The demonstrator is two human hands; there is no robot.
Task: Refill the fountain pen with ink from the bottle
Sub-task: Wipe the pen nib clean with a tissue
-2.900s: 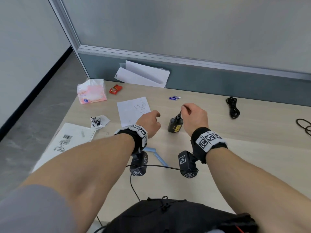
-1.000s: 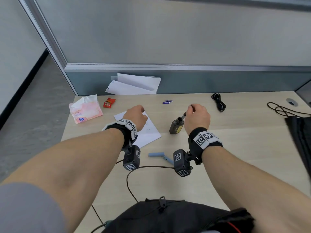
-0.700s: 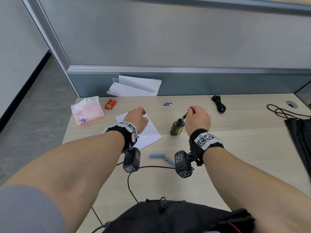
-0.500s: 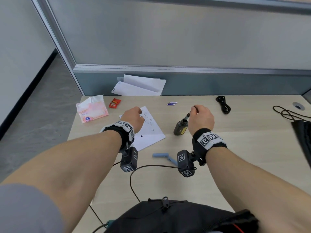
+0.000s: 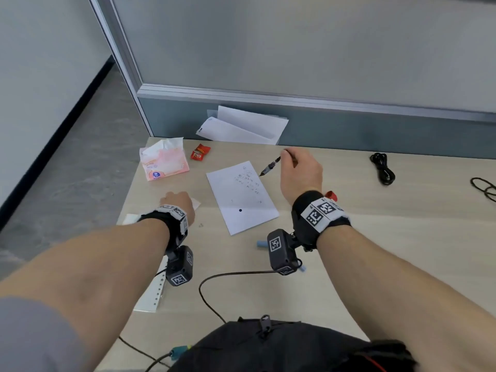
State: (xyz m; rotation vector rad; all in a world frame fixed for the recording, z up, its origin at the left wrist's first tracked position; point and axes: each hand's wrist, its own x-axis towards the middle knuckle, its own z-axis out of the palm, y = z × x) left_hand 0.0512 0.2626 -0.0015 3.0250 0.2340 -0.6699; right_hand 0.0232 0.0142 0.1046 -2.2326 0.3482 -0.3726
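My right hand [image 5: 299, 170] holds the black front part of the fountain pen [image 5: 270, 166], nib pointing down-left just above the far right edge of the written white paper [image 5: 241, 194]. That paper carries a black ink dot [image 5: 240, 210]. The ink bottle is hidden behind my right wrist; only a small red piece [image 5: 331, 195] shows beside the wristband. The pen's blue barrel [image 5: 261, 244] lies on the desk, half hidden by the wrist device. My left hand [image 5: 177, 204] rests palm-down on a white tissue [image 5: 196, 204], its fingers out of sight.
A pink tissue pack [image 5: 163, 163] and a red sweet wrapper [image 5: 200, 152] lie at the far left. White sheets [image 5: 241, 127] lean on the partition. Black cables [image 5: 382, 169] lie at the right. A perforated sheet [image 5: 153, 291] lies under my left arm; a black bag [image 5: 268, 345] sits nearest me.
My right hand lifted the pen out of the ink bottle and carried it left to the paper's edge. My left hand moved left from the paper to the tissue.
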